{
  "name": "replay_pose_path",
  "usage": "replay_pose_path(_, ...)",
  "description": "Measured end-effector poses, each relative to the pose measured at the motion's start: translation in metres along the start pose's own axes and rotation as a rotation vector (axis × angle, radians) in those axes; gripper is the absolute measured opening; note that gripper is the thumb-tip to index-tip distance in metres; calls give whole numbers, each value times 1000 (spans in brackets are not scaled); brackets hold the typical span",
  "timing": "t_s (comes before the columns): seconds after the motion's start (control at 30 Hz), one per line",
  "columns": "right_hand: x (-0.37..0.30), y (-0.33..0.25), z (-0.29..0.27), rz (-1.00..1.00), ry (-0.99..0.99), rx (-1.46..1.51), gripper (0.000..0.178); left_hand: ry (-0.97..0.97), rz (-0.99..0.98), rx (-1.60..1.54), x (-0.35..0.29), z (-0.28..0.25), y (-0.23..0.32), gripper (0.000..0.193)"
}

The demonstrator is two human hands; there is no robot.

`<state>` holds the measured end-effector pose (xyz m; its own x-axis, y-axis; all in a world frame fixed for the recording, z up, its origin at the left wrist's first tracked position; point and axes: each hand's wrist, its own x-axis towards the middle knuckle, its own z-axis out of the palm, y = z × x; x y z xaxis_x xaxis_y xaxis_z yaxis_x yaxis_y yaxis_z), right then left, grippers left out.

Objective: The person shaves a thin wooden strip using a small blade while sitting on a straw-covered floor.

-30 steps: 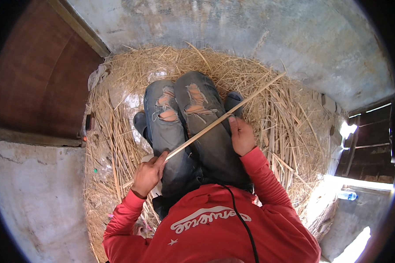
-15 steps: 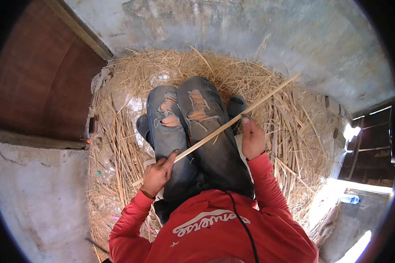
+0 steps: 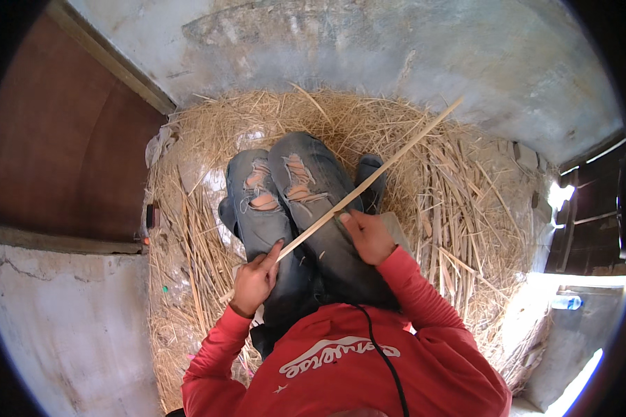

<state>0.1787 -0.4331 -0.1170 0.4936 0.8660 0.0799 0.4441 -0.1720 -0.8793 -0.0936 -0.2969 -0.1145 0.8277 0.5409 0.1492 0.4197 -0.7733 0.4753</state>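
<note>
A long pale bamboo strip [image 3: 403, 149] lies slantwise above my thighs, its far end up to the right and its near end down past my left wrist. My left hand [image 3: 254, 279] is closed round its lower part, index finger stretched along it. Farther up, my right hand [image 3: 367, 236] pinches the strip, thumb on top; its other fingers are mostly hidden, so I cannot tell whether they hold a blade. Under the strip are my torn dark jeans [image 3: 302, 229], with small slivers on the right thigh.
Loose shavings [image 3: 368, 111] cover the floor ahead. Piles of split strips lie to the left [image 3: 200, 243] and right [image 3: 452, 208]. A grey wall [image 3: 327, 42] stands in front, a brown door panel [image 3: 69, 139] at the left. A plastic bottle [image 3: 567, 302] lies far right.
My right hand has slid down along the strip, closer to my left hand. A sliver that hung beneath the strip no longer shows there. My left hand keeps its hold.
</note>
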Motion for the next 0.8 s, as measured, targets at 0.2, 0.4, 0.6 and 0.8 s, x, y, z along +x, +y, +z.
replay_pose_path(0.2,-1,-15,-29,261,-8,691,25,99,-106,-654,-2,-5,-8,41)
replay_pose_path(0.4,21,-99,-13,-37,-10,509,19,471,-367,-1141,54,-55,50,48)
replay_pose_path(0.6,30,-151,7,-549,152,168,33,849,-20,-1064,108,-92,91,34)
replay_pose_path(0.8,35,-134,2,-297,152,283,21,540,-19,-736,92,-116,100,26)
